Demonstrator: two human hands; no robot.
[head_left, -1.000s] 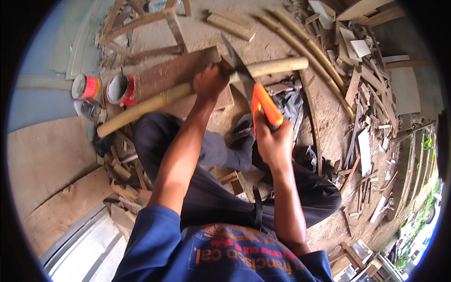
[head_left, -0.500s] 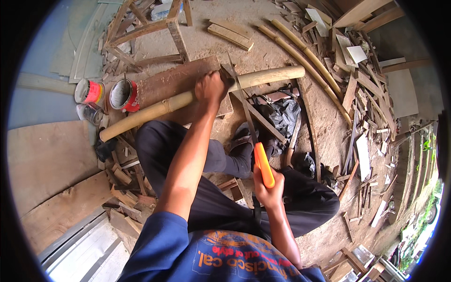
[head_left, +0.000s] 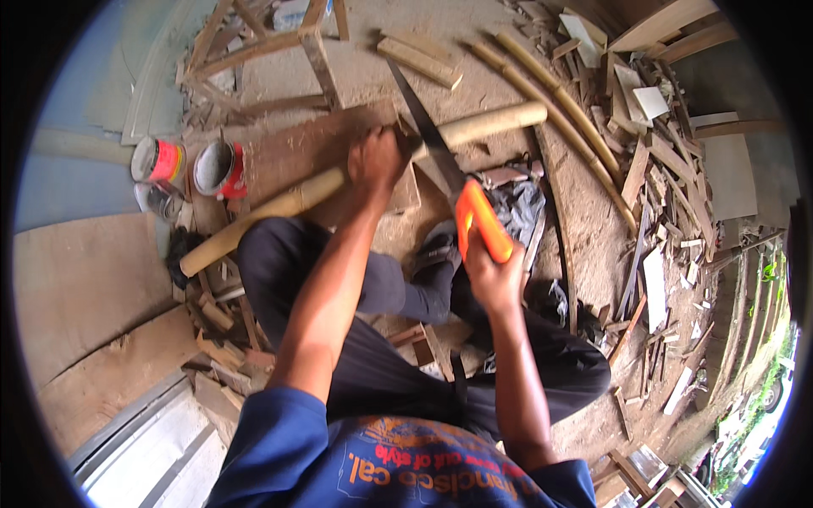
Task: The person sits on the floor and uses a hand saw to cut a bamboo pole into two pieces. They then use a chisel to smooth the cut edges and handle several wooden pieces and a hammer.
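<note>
My left grip (head_left: 378, 161) is closed over a bamboo pole (head_left: 292, 201) at the centre of the frame, immediately left of the cutting tool. My right grip (head_left: 495, 278), lower and to the right of centre, is wrapped around the orange handle (head_left: 494, 230) of a handsaw (head_left: 450, 167).

The bamboo pole runs obliquely from the left of the frame, where its near end is lower, to the upper right of centre. The saw blade crosses it at a steep angle; its tip points toward the top of the frame. The depth of the teeth in the pole cannot be determined.

A wide brown board (head_left: 296, 140) lies under and beyond the left portion of the pole. Two paint cans, one with a pink and yellow label (head_left: 169, 161) and one red (head_left: 236, 173), stand at the left. A wooden frame (head_left: 320, 68) occupies the upper left. A black plastic bag (head_left: 518, 203) lies right of the handle. Two thinner bamboo lengths (head_left: 563, 97) lie at the upper right, beside scattered wood scraps (head_left: 669, 169).
</note>
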